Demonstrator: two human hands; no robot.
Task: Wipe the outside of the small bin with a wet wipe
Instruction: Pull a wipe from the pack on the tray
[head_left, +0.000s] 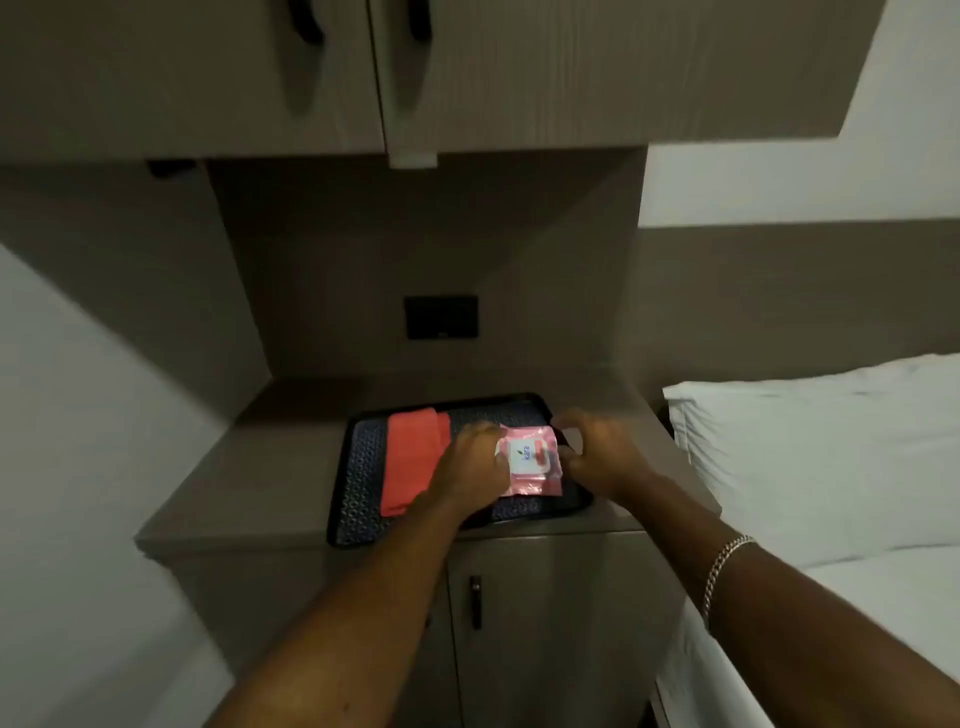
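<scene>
A pink pack of wet wipes (532, 457) with a white lid lies on a dark patterned tray (358, 483) on the low cabinet top. My left hand (475, 465) presses on the pack's left side, fingers curled over its edge. My right hand (597, 449) hovers at the pack's right side with fingers spread and slightly curled, touching or nearly touching the edge; the blur hides which. No small bin is in view.
A folded red cloth (413, 452) lies on the tray's left half. The cabinet top (249, 467) has a black wall socket (441, 317) behind it and upper cupboards (363, 78) overhead. A bed with a white pillow (810, 441) stands at right.
</scene>
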